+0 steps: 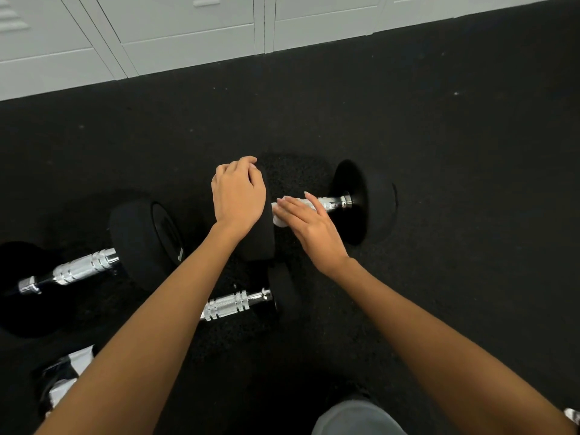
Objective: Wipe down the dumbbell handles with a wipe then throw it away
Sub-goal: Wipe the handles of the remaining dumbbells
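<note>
Three black dumbbells with chrome handles lie on the dark floor. The far dumbbell (364,202) has my left hand (238,193) resting over its left weight head, fingers curled on top. My right hand (309,226) presses a white wipe (282,215) around this dumbbell's handle (334,203), near its left end. A second dumbbell (144,243) lies at the left with its handle (81,268) bare. The third dumbbell's handle (232,304) shows between my forearms.
Pale grey lockers (188,42) line the far edge of the black rubber floor (455,136). A black and white packet (62,376) lies at the lower left, partly under my left forearm. A grey-clad knee (354,419) shows at the bottom.
</note>
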The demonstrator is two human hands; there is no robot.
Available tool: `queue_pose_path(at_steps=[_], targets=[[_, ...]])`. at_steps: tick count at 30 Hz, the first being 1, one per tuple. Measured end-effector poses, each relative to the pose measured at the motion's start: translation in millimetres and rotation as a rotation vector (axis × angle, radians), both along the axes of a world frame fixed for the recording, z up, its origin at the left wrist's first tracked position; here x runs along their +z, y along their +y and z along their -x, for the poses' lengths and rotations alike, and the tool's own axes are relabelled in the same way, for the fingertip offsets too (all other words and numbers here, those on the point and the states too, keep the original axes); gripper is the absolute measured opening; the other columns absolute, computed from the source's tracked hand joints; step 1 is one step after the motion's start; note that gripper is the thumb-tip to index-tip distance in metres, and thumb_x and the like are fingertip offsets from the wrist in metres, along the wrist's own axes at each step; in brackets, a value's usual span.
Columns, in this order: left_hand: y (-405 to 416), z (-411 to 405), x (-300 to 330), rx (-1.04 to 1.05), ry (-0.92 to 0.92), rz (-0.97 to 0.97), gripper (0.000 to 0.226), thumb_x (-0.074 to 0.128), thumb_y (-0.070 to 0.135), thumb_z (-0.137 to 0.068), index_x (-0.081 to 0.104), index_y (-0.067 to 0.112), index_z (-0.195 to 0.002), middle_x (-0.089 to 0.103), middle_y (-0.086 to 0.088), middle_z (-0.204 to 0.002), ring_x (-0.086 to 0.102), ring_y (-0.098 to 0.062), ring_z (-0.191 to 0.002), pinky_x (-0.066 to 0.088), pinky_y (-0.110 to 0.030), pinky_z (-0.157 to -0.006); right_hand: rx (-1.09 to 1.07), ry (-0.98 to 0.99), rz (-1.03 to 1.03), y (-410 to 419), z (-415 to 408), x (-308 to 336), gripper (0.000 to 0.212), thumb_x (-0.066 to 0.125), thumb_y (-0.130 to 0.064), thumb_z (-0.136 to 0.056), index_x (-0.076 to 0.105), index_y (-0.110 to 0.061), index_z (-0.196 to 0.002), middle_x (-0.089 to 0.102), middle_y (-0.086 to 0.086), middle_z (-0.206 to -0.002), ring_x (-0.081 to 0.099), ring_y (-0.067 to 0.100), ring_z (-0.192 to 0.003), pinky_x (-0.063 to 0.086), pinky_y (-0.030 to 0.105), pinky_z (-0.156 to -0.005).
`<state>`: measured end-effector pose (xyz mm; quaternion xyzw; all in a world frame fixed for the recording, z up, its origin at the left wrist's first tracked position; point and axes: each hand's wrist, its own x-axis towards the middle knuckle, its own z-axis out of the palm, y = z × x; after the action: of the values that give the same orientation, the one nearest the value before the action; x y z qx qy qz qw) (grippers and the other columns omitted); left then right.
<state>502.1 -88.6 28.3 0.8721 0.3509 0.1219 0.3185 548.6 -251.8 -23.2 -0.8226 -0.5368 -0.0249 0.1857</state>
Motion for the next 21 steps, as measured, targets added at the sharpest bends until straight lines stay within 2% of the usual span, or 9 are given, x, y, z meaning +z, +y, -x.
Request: queue_pose_path(at_steps=[6,10,12,14,17,19,21], targets=[[-0.2,1.7,-1.6,-0.004,-0.014,0.017,0.035,0.034,0.022,-0.099,0.057,0.014,-0.122,0.064,-0.005,-0.118,0.045,-0.024,-0.121,0.038,-0.042,-0.101,-0.083,-0.107,0.076,-21.8,-15.9,7.6,0.06,0.073,0.008,-0.073,0.057,-0.009,-0.129,0.058,0.009,-0.132,0.054,0.021,-0.124,0.019,0.043,-0.116],[-0.3,0.8,-0.9,-0.003,-0.014,0.018,0.035,0.034,0.022,-0.099,0.058,0.014,-0.122,0.064,-0.005,-0.119,0.045,-0.024,-0.121,0.037,-0.04,-0.101,-0.199,-0.184,0.234,-24.2,-16.3,16.5,0.077,0.074,0.014,-0.062,0.051,-0.003,-0.133,0.059,0.014,-0.13,0.056,0.025,-0.122,0.013,0.044,-0.118],[0.0,0.9,-1.4,-0.004,-0.015,0.022,0.035,0.033,0.022,-0.099,0.058,0.014,-0.122,0.064,-0.005,-0.119,0.044,-0.024,-0.121,0.037,-0.041,-0.102,-0.272,-0.179,0.341,-24.8,-15.9,21.1,0.081,0.073,0.012,-0.063,0.044,0.0,-0.137,0.054,0.018,-0.134,0.052,0.028,-0.126,0.013,0.044,-0.118],[0.7,0.9,-1.6,-0.005,-0.016,0.025,0.035,0.033,0.023,-0.098,0.058,0.014,-0.122,0.064,-0.005,-0.119,0.044,-0.024,-0.121,0.037,-0.041,-0.101,-0.338,-0.169,0.432,-23.6,-16.4,22.7,0.074,0.069,0.007,-0.073,0.038,0.004,-0.14,0.048,0.022,-0.138,0.045,0.031,-0.131,0.012,0.042,-0.12],[0.2,0.7,-1.1,-0.004,-0.008,0.024,0.035,0.033,0.023,-0.098,0.057,0.014,-0.123,0.063,-0.005,-0.119,0.044,-0.023,-0.121,0.037,-0.041,-0.101,-0.414,-0.192,0.492,-18.1,-18.2,22.3,0.052,0.058,0.0,-0.085,0.042,0.009,-0.134,0.054,0.024,-0.13,0.05,0.033,-0.126,0.021,0.042,-0.118],[-0.5,0.7,-0.5,-0.004,0.0,0.021,0.035,0.033,0.023,-0.099,0.057,0.015,-0.123,0.063,-0.004,-0.12,0.043,-0.023,-0.122,0.036,-0.041,-0.102,-0.413,-0.109,0.528,-7.5,-22.1,28.1,0.039,0.049,-0.003,-0.089,0.046,0.006,-0.128,0.058,0.02,-0.122,0.053,0.032,-0.119,0.021,0.04,-0.117],[-0.3,0.0,-0.5,-0.003,0.007,0.018,0.036,0.033,0.023,-0.098,0.057,0.015,-0.123,0.062,-0.004,-0.121,0.043,-0.023,-0.123,0.035,-0.041,-0.103,-0.397,0.013,0.539,7.6,-30.0,34.9,0.028,0.043,-0.006,-0.09,0.052,0.001,-0.116,0.06,0.016,-0.113,0.056,0.031,-0.108,0.028,0.038,-0.108]])
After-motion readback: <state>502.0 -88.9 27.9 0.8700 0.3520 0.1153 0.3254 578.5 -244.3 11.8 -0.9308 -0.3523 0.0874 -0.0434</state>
